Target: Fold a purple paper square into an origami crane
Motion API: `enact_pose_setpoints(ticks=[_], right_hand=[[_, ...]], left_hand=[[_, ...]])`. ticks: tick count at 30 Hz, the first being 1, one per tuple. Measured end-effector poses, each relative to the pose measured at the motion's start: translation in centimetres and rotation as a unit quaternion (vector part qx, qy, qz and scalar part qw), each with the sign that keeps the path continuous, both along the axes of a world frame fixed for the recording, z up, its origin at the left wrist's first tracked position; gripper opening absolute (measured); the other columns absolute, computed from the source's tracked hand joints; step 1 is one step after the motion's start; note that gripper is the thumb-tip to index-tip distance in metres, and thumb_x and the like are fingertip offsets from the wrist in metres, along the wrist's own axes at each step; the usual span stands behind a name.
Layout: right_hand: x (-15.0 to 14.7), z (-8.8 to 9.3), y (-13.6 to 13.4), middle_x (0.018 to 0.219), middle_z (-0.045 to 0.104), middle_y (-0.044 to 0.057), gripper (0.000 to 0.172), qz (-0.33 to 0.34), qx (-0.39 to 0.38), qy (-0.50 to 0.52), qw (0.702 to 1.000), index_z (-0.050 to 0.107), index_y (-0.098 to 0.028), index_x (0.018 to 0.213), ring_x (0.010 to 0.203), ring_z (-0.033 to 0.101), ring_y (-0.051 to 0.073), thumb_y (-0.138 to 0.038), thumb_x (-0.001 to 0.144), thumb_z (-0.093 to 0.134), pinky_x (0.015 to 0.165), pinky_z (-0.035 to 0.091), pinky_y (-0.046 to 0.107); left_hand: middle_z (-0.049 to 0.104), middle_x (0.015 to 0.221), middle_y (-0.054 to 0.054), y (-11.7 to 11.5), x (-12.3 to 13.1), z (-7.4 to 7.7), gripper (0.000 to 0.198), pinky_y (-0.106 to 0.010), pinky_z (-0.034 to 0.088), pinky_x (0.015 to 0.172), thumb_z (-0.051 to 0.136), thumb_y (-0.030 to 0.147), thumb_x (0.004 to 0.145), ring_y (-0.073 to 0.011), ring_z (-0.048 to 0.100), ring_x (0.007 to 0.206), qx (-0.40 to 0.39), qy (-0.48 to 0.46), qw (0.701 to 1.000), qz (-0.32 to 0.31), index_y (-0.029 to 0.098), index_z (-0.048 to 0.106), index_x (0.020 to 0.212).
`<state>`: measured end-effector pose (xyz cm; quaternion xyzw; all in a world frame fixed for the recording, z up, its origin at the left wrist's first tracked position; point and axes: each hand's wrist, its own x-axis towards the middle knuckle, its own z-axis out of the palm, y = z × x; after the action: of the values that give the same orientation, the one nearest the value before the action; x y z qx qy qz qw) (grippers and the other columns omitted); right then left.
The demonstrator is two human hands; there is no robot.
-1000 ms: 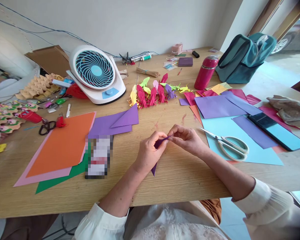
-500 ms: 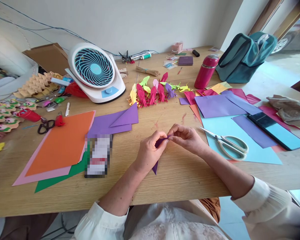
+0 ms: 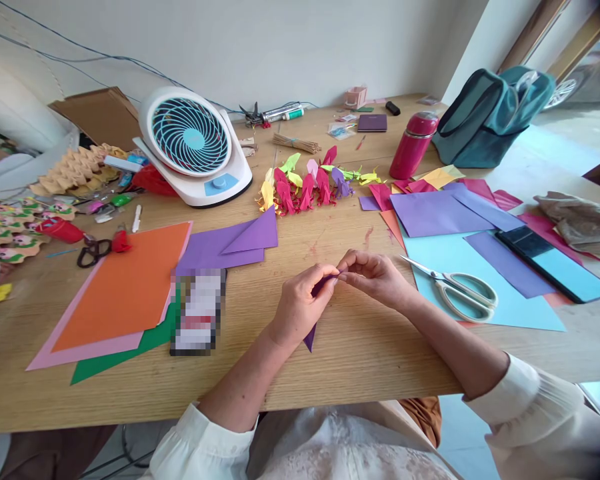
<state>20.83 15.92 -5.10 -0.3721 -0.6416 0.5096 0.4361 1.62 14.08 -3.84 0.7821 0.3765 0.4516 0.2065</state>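
Note:
A small folded purple paper piece (image 3: 311, 337) is pinched between both my hands just above the wooden table (image 3: 350, 353). My left hand (image 3: 300, 307) wraps round its lower part, so only a pointed tip shows below the palm. My right hand (image 3: 375, 277) pinches its upper end with fingertips against my left thumb. A row of finished folded paper figures (image 3: 307, 183) in red, yellow, pink and purple lies beyond the hands.
Scissors (image 3: 455, 287) lie on a light blue sheet (image 3: 485, 300) right of my hands, among purple sheets (image 3: 433, 212). Orange paper (image 3: 125, 290), a folded purple sheet (image 3: 230, 245), a white fan (image 3: 193, 147), a red bottle (image 3: 411, 145) and a teal bag (image 3: 490, 117) stand around.
Both hands keep pinching the purple piece in the same spot; only the fingers shift slightly. The view has drifted a little.

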Motion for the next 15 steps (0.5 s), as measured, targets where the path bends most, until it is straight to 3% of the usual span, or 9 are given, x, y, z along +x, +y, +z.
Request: enact_pose_setpoints(ticks=[15], right_hand=[[0.03, -0.22, 0.02, 0.084, 0.069, 0.002, 0.019, -0.004, 0.024, -0.022, 0.999, 0.068, -0.019, 0.090, 0.081, 0.061, 0.016, -0.038, 0.088, 0.072, 0.075, 0.047, 0.030]], left_hand=[[0.077, 0.095, 0.000, -0.03, 0.04, -0.26, 0.015, -0.022, 0.055, 0.078, 0.063, 0.011, 0.089, -0.0133, 0.074, 0.084, -0.063, -0.016, 0.998, 0.005, 0.023, 0.062, 0.098]])
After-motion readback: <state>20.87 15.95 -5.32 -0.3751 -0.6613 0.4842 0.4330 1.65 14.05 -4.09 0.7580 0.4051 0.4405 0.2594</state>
